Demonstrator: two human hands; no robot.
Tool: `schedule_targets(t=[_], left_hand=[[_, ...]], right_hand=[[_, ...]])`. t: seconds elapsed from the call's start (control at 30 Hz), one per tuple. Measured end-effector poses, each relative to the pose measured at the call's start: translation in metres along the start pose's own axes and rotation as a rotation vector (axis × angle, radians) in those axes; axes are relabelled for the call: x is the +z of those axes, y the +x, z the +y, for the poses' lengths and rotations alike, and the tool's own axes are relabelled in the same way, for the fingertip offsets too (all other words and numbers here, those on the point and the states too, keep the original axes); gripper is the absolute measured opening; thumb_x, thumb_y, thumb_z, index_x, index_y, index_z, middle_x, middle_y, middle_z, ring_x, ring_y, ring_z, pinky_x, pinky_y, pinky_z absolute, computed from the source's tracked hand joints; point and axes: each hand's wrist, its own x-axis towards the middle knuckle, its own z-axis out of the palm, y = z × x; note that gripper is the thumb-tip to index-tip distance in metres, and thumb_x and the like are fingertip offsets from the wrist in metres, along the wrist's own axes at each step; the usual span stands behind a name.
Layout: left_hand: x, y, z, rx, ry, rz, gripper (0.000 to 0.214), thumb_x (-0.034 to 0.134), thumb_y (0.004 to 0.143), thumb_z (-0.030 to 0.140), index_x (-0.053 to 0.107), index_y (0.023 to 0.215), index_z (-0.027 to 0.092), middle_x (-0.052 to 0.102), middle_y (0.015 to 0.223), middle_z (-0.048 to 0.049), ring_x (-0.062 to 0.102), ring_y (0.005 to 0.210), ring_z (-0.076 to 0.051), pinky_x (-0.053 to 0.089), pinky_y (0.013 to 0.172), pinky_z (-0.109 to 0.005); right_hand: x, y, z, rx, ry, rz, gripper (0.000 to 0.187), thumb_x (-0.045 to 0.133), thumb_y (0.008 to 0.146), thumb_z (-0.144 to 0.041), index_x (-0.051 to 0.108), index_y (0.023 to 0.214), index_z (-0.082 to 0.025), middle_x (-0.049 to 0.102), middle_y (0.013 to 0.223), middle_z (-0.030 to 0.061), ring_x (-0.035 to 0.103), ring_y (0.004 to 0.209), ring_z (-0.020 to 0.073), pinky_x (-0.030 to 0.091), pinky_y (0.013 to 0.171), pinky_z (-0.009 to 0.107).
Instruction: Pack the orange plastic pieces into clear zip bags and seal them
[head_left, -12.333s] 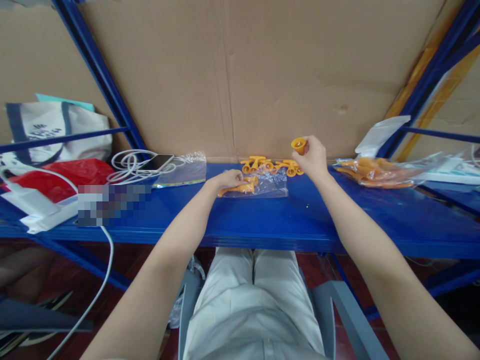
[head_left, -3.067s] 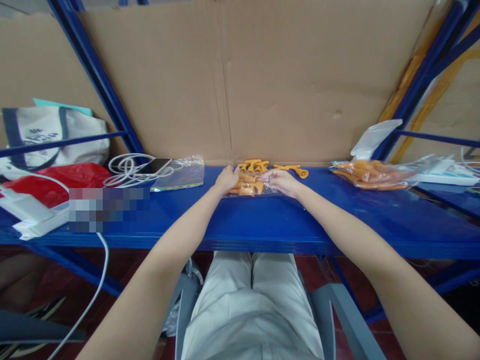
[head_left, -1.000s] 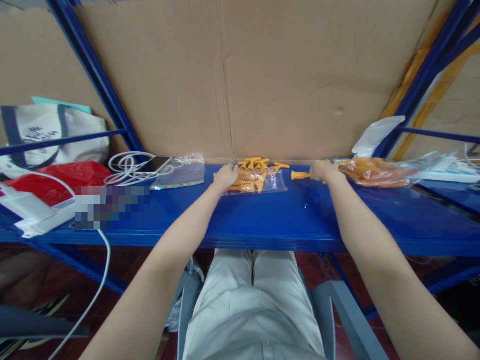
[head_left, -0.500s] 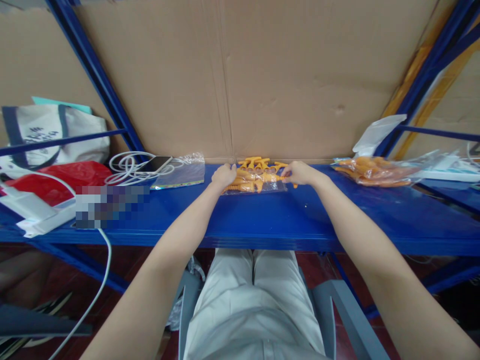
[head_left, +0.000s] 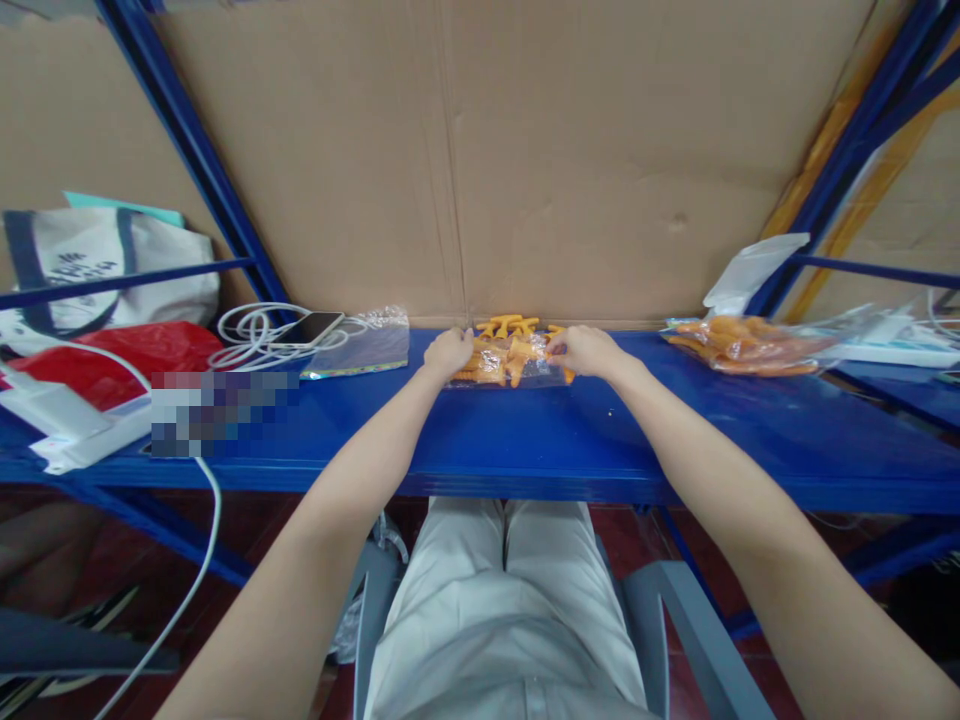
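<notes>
A clear plastic bag [head_left: 534, 378] lies on the blue bench top with several orange plastic pieces [head_left: 487, 362] inside it. My left hand [head_left: 448, 352] is closed on the bag's left end. At the bag's right end, my right hand [head_left: 589, 352] is pinched on an orange plastic piece [head_left: 534, 348], which seems to lie at or inside the bag's mouth; the fingertips are partly hidden. Just behind the bag, several loose orange pieces with T-shaped ends [head_left: 508, 325] sit against the cardboard.
On the right lies another clear bag of orange pieces [head_left: 739, 345]. To the left are a flat clear bag [head_left: 367, 350], a phone [head_left: 311, 328], coiled white cable [head_left: 247, 335], a red bag [head_left: 142, 360] and a power strip [head_left: 97, 435]. A cardboard sheet [head_left: 525, 150] stands behind.
My right hand has moved a little to the left, and the orange piece at its fingers has shifted left with it. My left hand stays at the bag's left end.
</notes>
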Motion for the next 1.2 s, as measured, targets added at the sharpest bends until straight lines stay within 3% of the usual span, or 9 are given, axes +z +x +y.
schedule_targets(t=[0.17,0.27,0.37,0.47,0.57,0.7,0.77,0.93,1.2], left_hand=[[0.001,0.0,0.0,0.006,0.001,0.011,0.05,0.029,0.102,0.04,0.068,0.12,0.015,0.069,0.127,-0.0158,0.063,0.121,-0.029,0.049,0.097,-0.034],[0.001,0.0,0.0,0.003,0.002,0.011,0.049,0.029,0.101,0.039,0.068,0.12,0.016,0.069,0.126,-0.015,0.064,0.121,-0.028,0.049,0.098,-0.034],[0.001,0.001,0.0,0.007,-0.011,0.009,0.049,0.029,0.101,0.039,0.069,0.118,0.016,0.07,0.125,-0.0156,0.064,0.12,-0.029,0.049,0.097,-0.035],[0.002,0.001,-0.001,0.017,-0.018,0.012,0.05,0.029,0.101,0.039,0.069,0.117,0.016,0.07,0.124,-0.0164,0.064,0.119,-0.03,0.049,0.097,-0.036],[0.003,0.002,-0.001,0.014,-0.025,0.024,0.048,0.031,0.1,0.04,0.07,0.115,0.018,0.072,0.121,-0.0153,0.064,0.119,-0.029,0.049,0.097,-0.036],[0.004,0.002,-0.001,0.013,-0.027,0.025,0.047,0.031,0.1,0.039,0.071,0.114,0.017,0.072,0.121,-0.0156,0.065,0.119,-0.029,0.049,0.097,-0.035],[0.003,0.003,-0.001,0.011,-0.027,0.024,0.048,0.03,0.1,0.039,0.071,0.114,0.017,0.071,0.121,-0.016,0.065,0.118,-0.029,0.049,0.097,-0.034],[0.003,0.003,-0.002,0.013,-0.018,0.03,0.048,0.029,0.101,0.038,0.069,0.116,0.016,0.071,0.123,-0.0158,0.064,0.119,-0.028,0.048,0.097,-0.033],[0.003,0.004,-0.004,0.022,-0.022,0.032,0.048,0.029,0.101,0.037,0.069,0.115,0.016,0.07,0.123,-0.0169,0.064,0.12,-0.028,0.048,0.097,-0.034]], right_hand=[[0.019,0.009,0.002,-0.115,0.134,0.055,0.015,0.063,0.085,-0.025,0.078,0.088,-0.023,0.077,0.089,0.0035,0.07,0.093,0.0218,0.047,0.076,0.026],[0.039,0.02,0.004,-0.232,0.414,0.084,0.015,0.064,0.084,-0.025,0.077,0.085,-0.018,0.076,0.086,0.0051,0.07,0.088,0.0204,0.049,0.078,0.026],[0.054,0.029,0.003,-0.262,0.723,0.09,0.016,0.066,0.081,-0.024,0.076,0.093,-0.017,0.076,0.095,0.0068,0.07,0.088,0.0197,0.051,0.08,0.027],[0.058,0.034,0.006,-0.195,0.844,0.174,0.015,0.066,0.078,-0.021,0.074,0.091,-0.017,0.075,0.098,0.0065,0.069,0.089,0.0184,0.052,0.082,0.028],[0.052,0.032,0.014,-0.09,0.674,0.244,0.01,0.063,0.079,-0.02,0.072,0.079,-0.016,0.074,0.087,0.0047,0.067,0.083,0.0171,0.05,0.078,0.027],[0.043,0.026,0.02,0.023,0.333,0.074,0.028,0.062,0.082,-0.026,0.061,0.055,-0.018,0.061,0.058,0.0017,0.06,0.065,0.0158,0.045,0.065,0.025],[0.04,0.023,0.017,0.048,0.294,-0.008,0.037,0.059,0.085,-0.028,0.055,0.049,-0.019,0.052,0.049,0.0011,0.056,0.059,0.0159,0.042,0.061,0.025],[0.038,0.018,0.004,0.151,0.596,-0.063,0.039,0.056,0.088,-0.027,0.053,0.051,-0.017,0.045,0.046,-0.0023,0.043,0.049,0.0101,0.032,0.051,0.023],[0.032,0.012,-0.005,0.315,1.194,-0.137,0.023,0.066,0.086,-0.019,0.057,0.065,-0.014,0.053,0.054,-0.0017,0.035,0.042,0.0034,0.022,0.039,0.017]])
